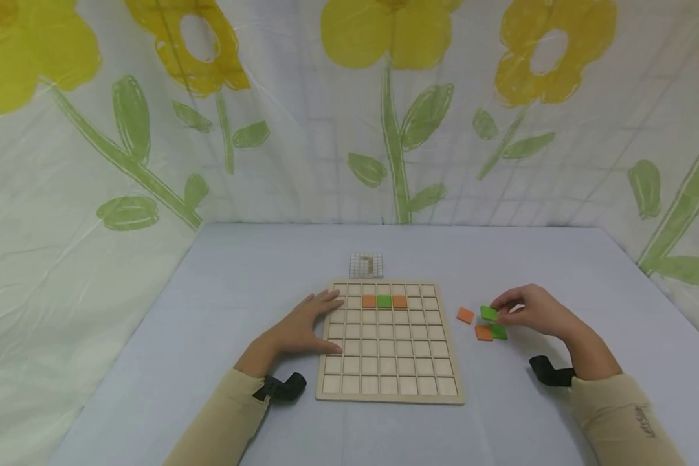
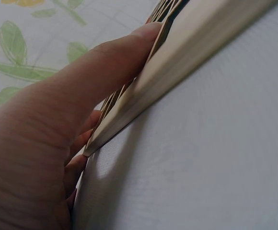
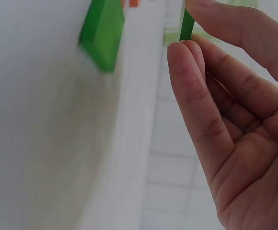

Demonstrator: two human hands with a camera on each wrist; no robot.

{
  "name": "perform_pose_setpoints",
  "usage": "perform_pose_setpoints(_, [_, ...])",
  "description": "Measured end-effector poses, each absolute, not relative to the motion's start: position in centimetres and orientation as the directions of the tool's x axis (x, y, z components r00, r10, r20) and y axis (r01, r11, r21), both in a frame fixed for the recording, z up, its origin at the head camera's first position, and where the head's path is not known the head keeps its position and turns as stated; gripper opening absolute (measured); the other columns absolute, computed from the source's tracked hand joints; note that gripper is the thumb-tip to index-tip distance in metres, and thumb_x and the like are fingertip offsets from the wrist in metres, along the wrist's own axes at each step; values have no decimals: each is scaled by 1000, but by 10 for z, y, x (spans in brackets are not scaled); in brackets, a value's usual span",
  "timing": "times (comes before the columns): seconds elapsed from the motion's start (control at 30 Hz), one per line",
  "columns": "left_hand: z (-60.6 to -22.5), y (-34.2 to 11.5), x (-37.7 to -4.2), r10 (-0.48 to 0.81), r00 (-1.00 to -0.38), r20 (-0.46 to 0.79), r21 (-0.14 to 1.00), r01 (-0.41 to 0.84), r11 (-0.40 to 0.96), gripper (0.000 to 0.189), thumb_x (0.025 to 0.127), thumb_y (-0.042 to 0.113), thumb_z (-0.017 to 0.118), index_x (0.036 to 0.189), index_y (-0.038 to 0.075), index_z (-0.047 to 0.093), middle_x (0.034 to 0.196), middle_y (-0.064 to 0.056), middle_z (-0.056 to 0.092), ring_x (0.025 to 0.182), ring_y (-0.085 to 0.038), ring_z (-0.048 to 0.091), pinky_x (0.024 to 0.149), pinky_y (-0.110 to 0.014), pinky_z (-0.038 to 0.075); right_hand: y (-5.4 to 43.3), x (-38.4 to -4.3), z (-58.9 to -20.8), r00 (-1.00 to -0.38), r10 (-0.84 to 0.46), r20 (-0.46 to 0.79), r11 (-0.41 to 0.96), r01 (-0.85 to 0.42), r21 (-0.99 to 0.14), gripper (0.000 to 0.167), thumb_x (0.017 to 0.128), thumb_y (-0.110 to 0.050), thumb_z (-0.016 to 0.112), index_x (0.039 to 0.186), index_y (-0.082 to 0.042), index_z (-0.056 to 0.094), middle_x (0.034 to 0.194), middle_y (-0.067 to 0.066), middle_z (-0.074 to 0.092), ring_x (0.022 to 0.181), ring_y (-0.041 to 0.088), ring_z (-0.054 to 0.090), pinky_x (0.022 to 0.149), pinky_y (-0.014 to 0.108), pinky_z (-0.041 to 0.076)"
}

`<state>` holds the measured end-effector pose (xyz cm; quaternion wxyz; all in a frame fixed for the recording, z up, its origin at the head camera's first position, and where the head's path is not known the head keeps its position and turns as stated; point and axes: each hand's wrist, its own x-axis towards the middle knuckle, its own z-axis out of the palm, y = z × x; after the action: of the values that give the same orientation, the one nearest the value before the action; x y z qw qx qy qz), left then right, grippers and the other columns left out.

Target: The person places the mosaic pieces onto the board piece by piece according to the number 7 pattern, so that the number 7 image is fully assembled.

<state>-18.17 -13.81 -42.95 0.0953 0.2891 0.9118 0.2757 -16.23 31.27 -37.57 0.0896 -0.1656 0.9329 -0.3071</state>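
Note:
A wooden grid board (image 1: 390, 400) lies flat on the table, with orange, green and orange square tiles side by side in its second row from the top. My left hand (image 1: 303, 329) rests on the board's left edge, thumb and fingers spread over the rim; the left wrist view shows the thumb (image 2: 115, 57) lying on the frame. To the right of the board, my right hand (image 1: 538, 312) pinches a green tile (image 1: 488, 313) between thumb and fingertips, held up off the table. Below it lie another green tile (image 1: 499, 332) and an orange tile (image 1: 484, 333).
One more loose orange tile (image 1: 465, 315) lies between the board and the right hand. Behind the board is a small card (image 1: 366, 265) printed with a grid and a coloured pattern. A white curtain (image 1: 303, 162) with yellow flowers hangs behind the white table (image 1: 256, 265).

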Motion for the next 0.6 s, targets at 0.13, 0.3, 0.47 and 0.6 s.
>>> perform_pose_setpoints(0.13, [-429, -138, -181, 577, -816, -12, 559, 473, 680, 94, 67, 55, 75, 143, 16, 37, 156, 1, 22, 146, -21, 11, 121, -42, 5, 300, -169, -374, -920, -386, -64, 743, -270, -612, 25, 78, -14, 73, 99, 0, 69, 92, 6, 69, 77, 0, 57, 64, 20, 51])
perform_pose_setpoints(0.3, [-428, -138, -180, 580, -815, -12, 562, 474, 678, 93, 68, 55, 75, 143, 16, 37, 156, 2, 22, 146, -20, 10, 121, -42, 5, 284, -177, -373, -900, -434, -48, 700, -303, -646, 22, 80, -12, 71, 99, 0, 69, 94, 10, 69, 79, 3, 60, 64, 21, 54])
perform_pose_setpoints(0.47, [-426, -138, -179, 579, -815, -14, 563, 472, 678, 94, 67, 55, 75, 144, 16, 37, 156, 2, 22, 146, -20, 10, 121, -42, 5, 266, -184, -373, -885, -463, -50, 684, -320, -656, 24, 80, -14, 72, 100, 0, 70, 95, 10, 69, 79, 8, 59, 63, 22, 52])
perform_pose_setpoints(0.6, [-425, -137, -178, 576, -817, -16, 563, 469, 681, 93, 67, 54, 76, 143, 16, 38, 156, 1, 22, 146, -21, 11, 121, -42, 6, 252, -189, -375, -875, -480, -63, 669, -318, -672, 24, 79, -13, 72, 99, 0, 70, 90, 8, 69, 77, 10, 58, 61, 22, 52])
